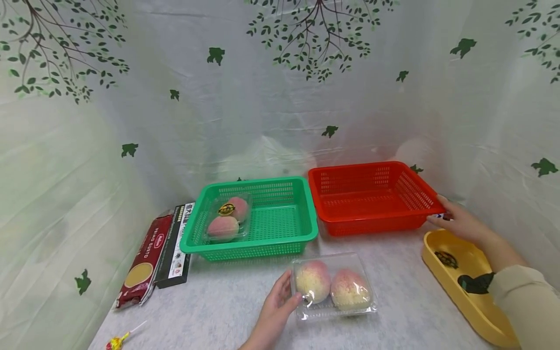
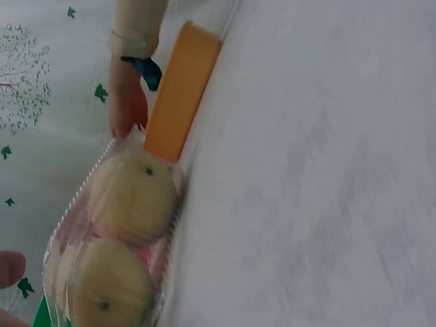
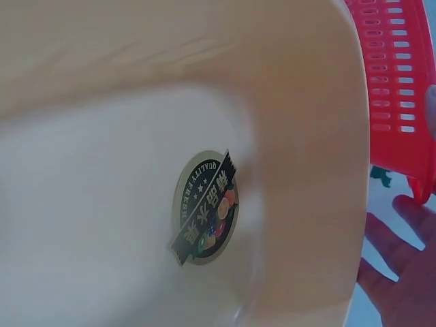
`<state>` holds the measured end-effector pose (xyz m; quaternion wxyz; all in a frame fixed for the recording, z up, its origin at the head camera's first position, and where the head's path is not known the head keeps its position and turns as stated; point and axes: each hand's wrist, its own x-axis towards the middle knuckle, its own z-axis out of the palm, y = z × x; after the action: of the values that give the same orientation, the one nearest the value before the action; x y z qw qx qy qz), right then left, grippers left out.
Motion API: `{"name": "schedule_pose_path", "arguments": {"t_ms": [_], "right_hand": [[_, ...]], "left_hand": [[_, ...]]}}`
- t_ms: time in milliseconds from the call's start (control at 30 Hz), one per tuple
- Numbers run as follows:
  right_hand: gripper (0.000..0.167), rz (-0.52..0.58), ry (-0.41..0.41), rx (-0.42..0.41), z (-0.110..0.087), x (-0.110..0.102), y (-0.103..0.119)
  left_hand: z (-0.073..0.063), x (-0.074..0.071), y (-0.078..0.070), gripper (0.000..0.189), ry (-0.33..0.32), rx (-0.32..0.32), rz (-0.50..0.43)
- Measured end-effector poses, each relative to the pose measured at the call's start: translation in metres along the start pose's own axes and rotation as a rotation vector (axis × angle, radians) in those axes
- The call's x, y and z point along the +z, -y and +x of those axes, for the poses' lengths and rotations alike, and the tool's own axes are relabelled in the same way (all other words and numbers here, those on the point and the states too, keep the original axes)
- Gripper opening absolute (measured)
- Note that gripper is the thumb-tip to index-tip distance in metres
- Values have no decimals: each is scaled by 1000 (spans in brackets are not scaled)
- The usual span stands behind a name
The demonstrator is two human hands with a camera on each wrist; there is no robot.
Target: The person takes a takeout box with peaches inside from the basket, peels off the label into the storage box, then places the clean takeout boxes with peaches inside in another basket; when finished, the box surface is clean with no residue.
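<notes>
A clear plastic clamshell box [image 1: 325,311] with two pink-and-yellow peaches lies at the front middle. My left hand [image 1: 275,304] is at its left side, thumb over the near corner and fingers along the edge. In the left wrist view a thumb tip [image 2: 10,269] shows apart from the box. At the right, my right hand [image 1: 459,223] touches the near right corner of a red plastic basket [image 1: 372,223], reaching over a yellow tray [image 1: 452,291]. Spread fingers [image 3: 392,245] appear beside the red basket in the right wrist view; the tray bears a dark oval fruit label [image 3: 206,208].
A green basket [image 1: 249,250] stands left of the red one, holding another clear box of peaches [image 1: 224,226]. Left of it lie a dark red packet [image 1: 142,267] and a black-and-white box [image 1: 175,265]. A wrapped lollipop [image 1: 115,342] lies front left. White curtains [image 1: 280,121] surround the table.
</notes>
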<state>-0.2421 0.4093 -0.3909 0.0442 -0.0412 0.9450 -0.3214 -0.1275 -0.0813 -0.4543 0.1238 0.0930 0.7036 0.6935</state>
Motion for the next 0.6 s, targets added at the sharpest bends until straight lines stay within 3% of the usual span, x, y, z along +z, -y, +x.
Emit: {"name": "schedule_pose_path", "arguments": {"t_ms": [167,367,600], "right_hand": [[91,-51,-6,4,0,2,-1],[89,-84,1,7,3,-2,0],[92,-85,55,82,1,-12,11]], "left_hand": [[-5,13,-10,80,-54,-15,-145],[-5,23,-14,84,-104,-46,-208],[3,26,-10,81,-161,-82,-231]]}}
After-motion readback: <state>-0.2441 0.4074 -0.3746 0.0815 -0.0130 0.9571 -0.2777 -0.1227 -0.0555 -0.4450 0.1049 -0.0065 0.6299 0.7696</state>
